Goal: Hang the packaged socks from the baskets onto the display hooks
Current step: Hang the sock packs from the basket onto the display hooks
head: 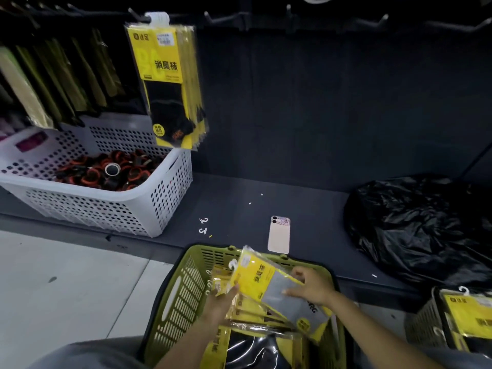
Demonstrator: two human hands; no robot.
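Observation:
A green basket [170, 296] in front of me holds several yellow sock packs. Both my hands are inside it, lifting one yellow and clear sock pack [262, 275] with a white hanger tab at its upper left. My left hand [222, 306] grips the pack's lower left edge. My right hand [312, 286] holds its right side, fingers spread over the clear plastic. Several identical packs [170, 83] hang from a black display hook [138, 16] at upper left. Empty hooks [378, 21] line the rail to the right.
A white perforated basket [165, 198] with black and orange items sits on the dark shelf at left. A phone [279, 235] and two loose white hanger tabs [203, 225] lie on the shelf. A black plastic bag [415, 227] fills the right; another basket of packs [426, 323] stands at lower right.

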